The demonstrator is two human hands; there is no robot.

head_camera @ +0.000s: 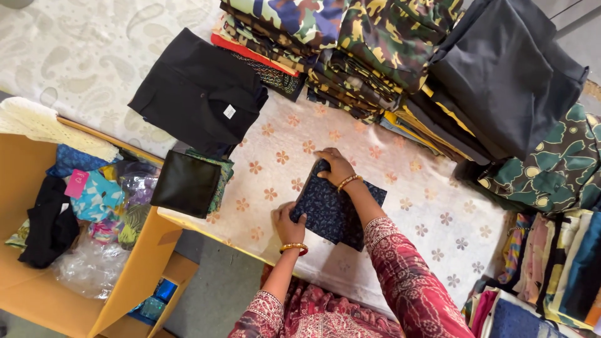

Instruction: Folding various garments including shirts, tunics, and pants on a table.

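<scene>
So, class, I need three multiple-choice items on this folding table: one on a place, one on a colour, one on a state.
1. Where does the cardboard box stand?
A. Left of the table
B. On the table
C. On the camouflage stack

2. What colour is the cloth under the hands?
A. Red
B. Dark blue, small print
C. White

3. How do the hands meet the cloth?
A. Both lifted clear
B. One only touches
C. Both press on it

Answers:
1 A, the box sits beside the table's left edge.
2 B, the folded piece is navy with fine dots.
3 C, the left hand and right hand both rest on it.
</scene>
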